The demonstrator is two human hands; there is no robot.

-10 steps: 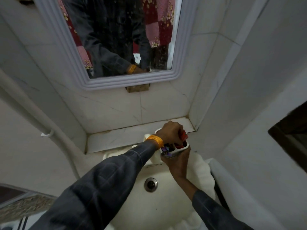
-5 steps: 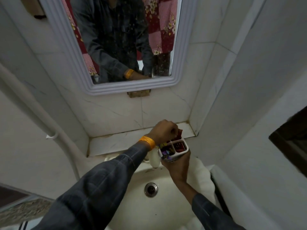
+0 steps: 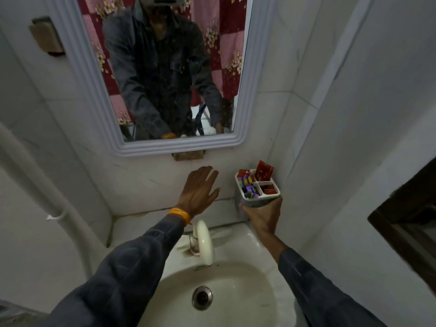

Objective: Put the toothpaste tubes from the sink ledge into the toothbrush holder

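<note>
My right hand [image 3: 262, 217] grips the white toothbrush holder [image 3: 271, 201] from below and holds it up near the right wall corner, above the ledge. The holder has several compartments. Red toothpaste tubes [image 3: 264, 173] stick out of the back ones, and purple and yellow items [image 3: 247, 185] fill the left one. My left hand [image 3: 200, 191], with an orange band at the wrist, is flat and open over the marble sink ledge [image 3: 146, 219], fingers spread, holding nothing. No tube shows on the visible part of the ledge.
A cream tap [image 3: 204, 241] curves over the basin [image 3: 247, 291], which has a metal drain [image 3: 202, 298]. A white-framed mirror [image 3: 245, 90] hangs on the tiled wall above. A white pipe [image 3: 35, 178] runs down the left. A dark frame [image 3: 405, 220] sits on the right wall.
My left hand has left the holder's top, moved left and opened flat over the ledge. My right hand has lifted the holder up and to the right.
</note>
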